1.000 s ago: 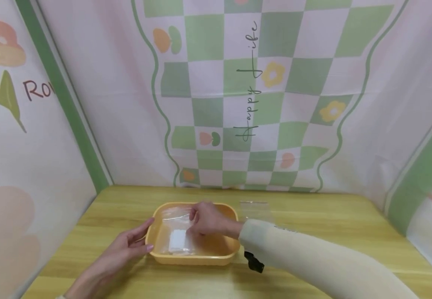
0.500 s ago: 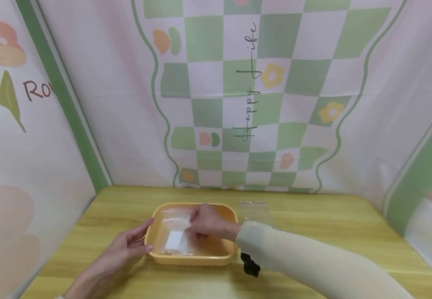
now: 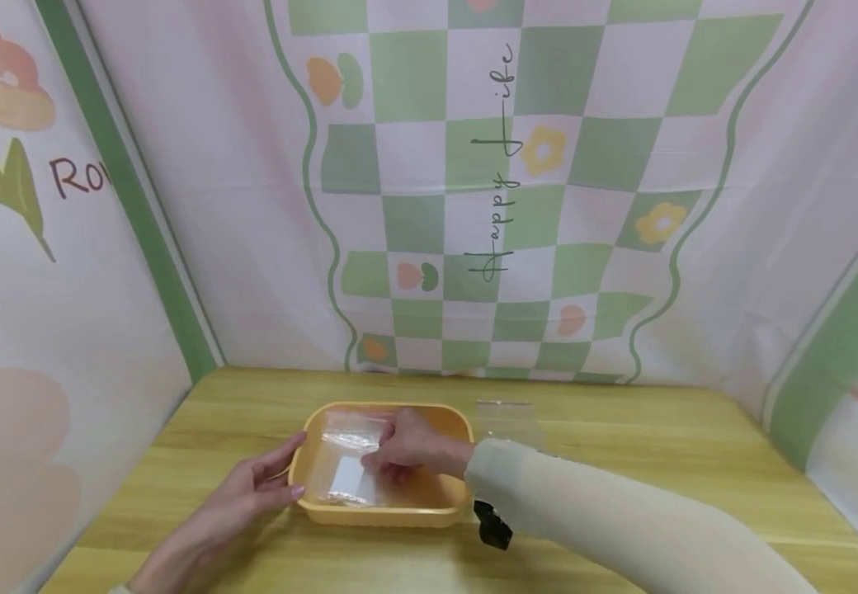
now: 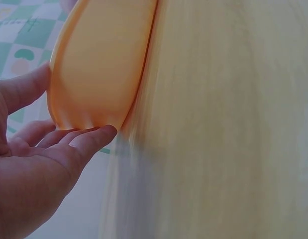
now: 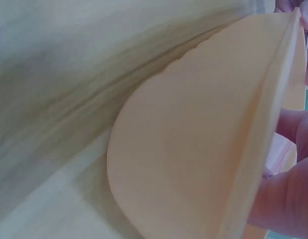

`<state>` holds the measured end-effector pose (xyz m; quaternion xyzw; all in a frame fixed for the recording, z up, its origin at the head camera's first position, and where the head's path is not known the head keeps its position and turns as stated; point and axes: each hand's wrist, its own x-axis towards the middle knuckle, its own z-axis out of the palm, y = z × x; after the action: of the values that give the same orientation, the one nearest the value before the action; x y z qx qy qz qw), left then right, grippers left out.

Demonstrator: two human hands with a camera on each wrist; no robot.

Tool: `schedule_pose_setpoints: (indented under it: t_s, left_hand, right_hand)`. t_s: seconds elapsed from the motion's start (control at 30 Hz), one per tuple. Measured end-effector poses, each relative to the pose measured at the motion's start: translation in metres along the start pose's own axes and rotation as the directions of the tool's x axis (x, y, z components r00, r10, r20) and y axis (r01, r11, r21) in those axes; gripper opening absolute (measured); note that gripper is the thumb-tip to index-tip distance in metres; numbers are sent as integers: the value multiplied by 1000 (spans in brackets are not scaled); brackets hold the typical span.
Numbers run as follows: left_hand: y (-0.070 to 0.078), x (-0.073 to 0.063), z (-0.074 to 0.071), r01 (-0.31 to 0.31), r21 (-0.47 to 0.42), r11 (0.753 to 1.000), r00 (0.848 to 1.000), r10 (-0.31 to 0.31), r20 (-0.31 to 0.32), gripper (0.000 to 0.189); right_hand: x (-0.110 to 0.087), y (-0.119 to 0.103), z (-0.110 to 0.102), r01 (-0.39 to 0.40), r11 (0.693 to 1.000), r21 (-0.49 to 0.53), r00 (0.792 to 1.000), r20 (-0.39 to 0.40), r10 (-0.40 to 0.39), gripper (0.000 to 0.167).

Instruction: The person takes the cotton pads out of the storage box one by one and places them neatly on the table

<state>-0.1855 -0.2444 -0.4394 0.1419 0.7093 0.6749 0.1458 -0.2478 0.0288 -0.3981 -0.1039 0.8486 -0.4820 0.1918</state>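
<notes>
A yellow plastic basin (image 3: 380,517) stands on the table. Inside, toward its left end, lies a clear zip-lock bag (image 3: 351,436) with a white rectangular piece (image 3: 347,478) in it. My left hand (image 3: 251,487) holds the basin's left end, thumb and fingers spread against the rim and wall; the left wrist view shows the fingers (image 4: 89,142) against the basin's end. My right hand (image 3: 410,445) reaches in over the right rim, fingers curled, and pinches the bag's right edge. In the right wrist view the basin wall partly hides this hand, and its fingertips are not visible.
Another clear zip-lock bag (image 3: 505,419) lies flat on the wood-grain table (image 3: 622,429), behind the right forearm and right of the basin. A black device (image 3: 493,525) hangs under the right wrist. Printed curtains (image 3: 466,322) stand behind the table and at both sides.
My right hand has shifted slightly left and down inside the basin. The white piece first slid left and tilted, and the bag now lies with different creases. My left hand stays put.
</notes>
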Motion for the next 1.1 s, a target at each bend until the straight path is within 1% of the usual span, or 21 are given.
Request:
schedule_pose_setpoints:
  t_s: [0.1,0.3,0.57,0.6,0.7,0.8,0.97,1.03,1.1]
  left_hand:
    - [0,0,0,-3,1,1000,1000,3,0,85]
    - [0,1,1,-5,6,1000,1000,5,3,85]
    - [1,1,2,-5,-5,1000,1000,5,6,85]
    - [1,1,2,-3,-5,1000,1000,3,5,85]
    - [1,1,1,3,-9,1000,1000,-3,1,85]
    - [1,1,1,9,-10,1000,1000,-9,-6,85]
    - [2,0,1,15,-11,1000,1000,-15,-15,85]
    - [2,0,1,15,-11,1000,1000,-15,-16,85]
    - [1,0,1,16,-10,1000,1000,-16,-17,85]
  right_hand:
    - [1,-1,3,-10,999,44,1000,-8,11,21]
    - [4,0,7,-17,989,144,999,-38,22,21]
    - [6,7,-9,-82,966,245,996,59,70,15]
    - [6,9,-12,-78,965,252,996,63,63,15]
    - [5,12,-17,-61,963,262,996,81,41,18]
    - [3,14,-22,-43,966,254,994,111,15,24]
    - [3,15,-27,4,980,199,986,163,-37,35]
    - [4,17,-26,25,984,178,981,185,-58,37]
    - [5,18,-24,51,983,174,979,187,-83,37]
